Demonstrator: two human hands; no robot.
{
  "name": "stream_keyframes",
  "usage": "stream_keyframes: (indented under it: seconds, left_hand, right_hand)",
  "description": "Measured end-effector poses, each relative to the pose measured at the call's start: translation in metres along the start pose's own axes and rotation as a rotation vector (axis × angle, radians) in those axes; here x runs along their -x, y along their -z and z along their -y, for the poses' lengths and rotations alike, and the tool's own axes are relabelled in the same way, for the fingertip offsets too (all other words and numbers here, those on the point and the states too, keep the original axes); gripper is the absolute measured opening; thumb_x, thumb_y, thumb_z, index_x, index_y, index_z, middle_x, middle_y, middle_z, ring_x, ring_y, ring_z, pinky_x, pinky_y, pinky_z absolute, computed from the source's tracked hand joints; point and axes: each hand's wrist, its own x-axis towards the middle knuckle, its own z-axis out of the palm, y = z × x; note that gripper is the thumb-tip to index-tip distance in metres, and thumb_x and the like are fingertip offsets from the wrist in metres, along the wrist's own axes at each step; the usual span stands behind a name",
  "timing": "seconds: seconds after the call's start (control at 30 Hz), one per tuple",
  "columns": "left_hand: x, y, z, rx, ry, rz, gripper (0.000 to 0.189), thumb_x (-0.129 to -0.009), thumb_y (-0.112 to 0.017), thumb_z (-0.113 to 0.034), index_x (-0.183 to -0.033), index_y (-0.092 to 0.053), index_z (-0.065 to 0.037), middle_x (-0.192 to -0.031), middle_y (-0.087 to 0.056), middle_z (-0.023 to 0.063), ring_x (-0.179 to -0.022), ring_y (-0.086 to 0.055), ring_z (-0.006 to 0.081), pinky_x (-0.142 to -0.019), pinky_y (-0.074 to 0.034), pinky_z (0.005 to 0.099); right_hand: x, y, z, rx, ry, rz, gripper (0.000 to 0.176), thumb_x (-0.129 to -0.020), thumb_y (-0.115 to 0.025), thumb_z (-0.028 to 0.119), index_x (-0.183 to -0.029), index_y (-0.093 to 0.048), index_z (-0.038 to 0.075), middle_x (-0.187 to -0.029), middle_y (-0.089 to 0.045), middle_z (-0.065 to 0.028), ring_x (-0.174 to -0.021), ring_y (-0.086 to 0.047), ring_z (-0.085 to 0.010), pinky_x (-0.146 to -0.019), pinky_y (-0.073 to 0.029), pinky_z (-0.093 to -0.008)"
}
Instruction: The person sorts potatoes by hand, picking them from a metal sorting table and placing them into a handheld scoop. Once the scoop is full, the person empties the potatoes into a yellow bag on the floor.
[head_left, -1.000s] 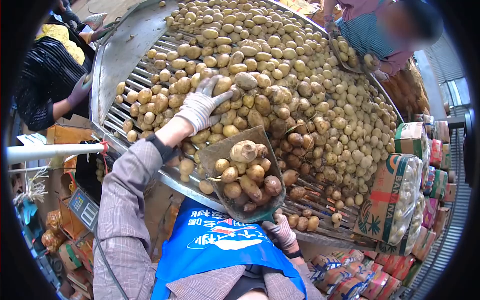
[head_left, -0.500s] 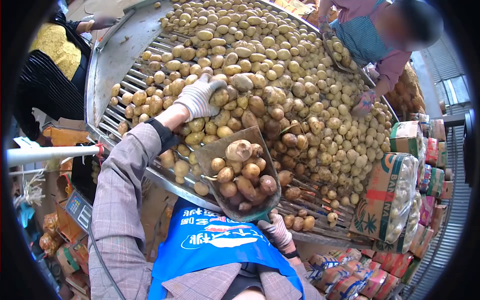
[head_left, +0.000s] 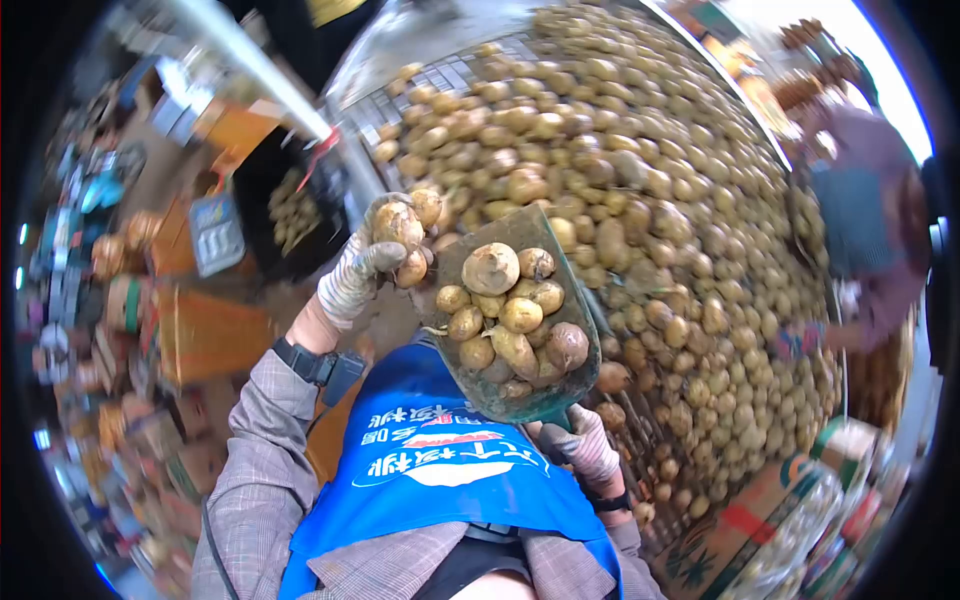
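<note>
My left hand (head_left: 358, 268), in a striped work glove, is closed around a few potatoes (head_left: 397, 224) left of the scoop, by the sorting table's near edge. My right hand (head_left: 588, 447), gloved too, grips the handle of a dark green scoop (head_left: 578, 385) in front of my blue apron. Several potatoes (head_left: 513, 350) of mixed sizes lie in the scoop, one of them large and pale. Beyond it the heap of potatoes (head_left: 640, 190) covers much of the slatted table (head_left: 450, 75).
Across the heap stands a co-worker (head_left: 865, 215) with a gloved hand (head_left: 800, 340) at the potatoes. A black crate (head_left: 262, 205) with potatoes and a scale display (head_left: 217, 235) are at left. A white pole (head_left: 270, 80) crosses there. Cartons (head_left: 720, 535) stand lower right.
My left hand has lifted off the heap and come back to the left with potatoes in it. The view has swung left. The scoop stays in my right hand.
</note>
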Motion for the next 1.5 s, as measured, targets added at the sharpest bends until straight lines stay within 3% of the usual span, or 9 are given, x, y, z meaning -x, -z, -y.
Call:
stream_keyframes:
  seconds: [0.27, 0.57, 0.8, 0.93, 1.03, 1.17, 1.3, 1.43, 1.5]
  left_hand:
    - [0.221, 0.094, 0.041, 0.141, -0.269, -0.685, 0.071, -0.076, -0.075, -0.034, -0.135, -0.042, -0.012, -0.123, -0.056, 0.0131, -0.109, -0.06, 0.0225, -0.086, -0.054, 0.0338]
    - [0.45, 0.212, 0.169, 0.391, -0.378, -1.287, 0.05, -0.083, -0.069, -0.028, -0.127, -0.054, -0.01, -0.122, -0.057, 0.0017, -0.115, -0.053, 0.0171, -0.101, -0.044, 0.0332]
    - [0.546, 0.318, 0.3, 0.667, 0.511, -1.743, 0.098, -0.074, -0.056, -0.082, -0.145, -0.042, -0.015, -0.137, -0.053, 0.0115, -0.124, -0.048, 0.034, -0.103, -0.038, 0.0553]
    - [0.584, 0.34, 0.349, 0.876, 0.485, -1.566, 0.106, -0.074, -0.052, -0.085, -0.152, -0.028, -0.017, -0.154, -0.032, 0.0115, -0.14, -0.029, 0.035, -0.102, -0.033, 0.0659]
    - [0.59, 0.335, 0.349, 0.85, 0.524, -1.555, 0.107, -0.073, -0.051, -0.085, -0.153, -0.025, -0.019, -0.155, -0.026, 0.0109, -0.142, -0.023, 0.0355, -0.102, -0.03, 0.0681]
    - [0.597, 0.33, 0.353, 0.787, 0.559, -1.524, 0.108, -0.073, -0.05, -0.086, -0.154, -0.02, -0.021, -0.158, -0.018, 0.0101, -0.144, -0.016, 0.0361, -0.102, -0.024, 0.071]
    - [0.597, 0.353, 0.358, 0.685, 0.511, -1.344, 0.109, -0.073, -0.05, -0.086, -0.155, -0.015, -0.024, -0.161, -0.01, 0.0094, -0.146, -0.01, 0.0367, -0.103, -0.019, 0.0739]
    - [0.581, 0.383, 0.344, 0.584, 0.483, -1.178, 0.111, -0.072, -0.049, -0.087, -0.156, -0.01, -0.026, -0.163, -0.002, 0.0086, -0.148, -0.003, 0.0373, -0.103, -0.014, 0.0768]
    - [0.49, 0.328, 0.252, 0.335, 0.555, -1.395, 0.095, -0.081, -0.05, -0.077, -0.153, -0.024, -0.02, -0.155, -0.026, 0.0098, -0.14, -0.026, 0.0345, -0.107, -0.022, 0.0671]
  right_hand:
    - [-0.065, -0.074, 0.022, 0.664, -0.177, 0.453, 0.02, -0.089, -0.064, 0.013, -0.107, -0.061, 0.005, -0.074, -0.063, 0.0, -0.057, -0.054, -0.0062, -0.05, -0.043, -0.0218]
    - [-0.135, -0.318, -0.01, 1.023, -0.325, 1.04, 0.023, -0.091, -0.061, 0.018, -0.108, -0.06, 0.003, -0.069, -0.06, -0.0033, -0.052, -0.053, -0.0086, -0.045, -0.043, -0.0258]
    - [-0.143, -0.475, -0.132, 1.296, -0.505, 0.975, 0.023, -0.091, -0.058, 0.022, -0.089, -0.064, 0.0, -0.072, -0.065, -0.0082, -0.052, -0.059, -0.0197, -0.044, -0.047, -0.031]
    - [-0.17, -0.466, -0.189, 1.151, -0.478, 1.108, 0.023, -0.092, -0.058, 0.026, -0.088, -0.066, 0.005, -0.073, -0.066, -0.0082, -0.057, -0.063, -0.0232, -0.047, -0.051, -0.0347]
    - [-0.215, -0.437, -0.255, 1.26, 0.026, 1.54, 0.022, -0.094, -0.057, 0.027, -0.094, -0.067, 0.008, -0.075, -0.067, -0.0061, -0.064, -0.066, -0.0222, -0.052, -0.053, -0.0338]
    - [-0.146, -0.48, -0.177, 1.397, -0.313, 1.228, 0.021, -0.094, -0.054, 0.025, -0.09, -0.067, 0.009, -0.077, -0.069, -0.0031, -0.07, -0.067, -0.0184, -0.061, -0.054, -0.0333]
    - [-0.169, -0.438, -0.239, 1.454, 0.408, 1.282, 0.02, -0.084, -0.056, 0.01, -0.067, -0.067, 0.01, -0.071, -0.066, -0.0074, -0.064, -0.065, -0.0206, -0.052, -0.049, -0.0349]
    - [-0.116, -0.376, -0.059, 1.072, 0.079, 0.865, 0.036, -0.089, -0.056, 0.018, -0.119, -0.052, -0.001, -0.104, -0.065, -0.0287, -0.1, -0.064, -0.042, -0.085, -0.05, -0.0447]
    - [-0.095, -0.324, -0.02, 0.878, 0.154, 0.72, 0.049, -0.089, -0.059, 0.02, -0.132, -0.044, 0.004, -0.102, -0.065, -0.0299, -0.098, -0.063, -0.0449, -0.086, -0.049, -0.0481]
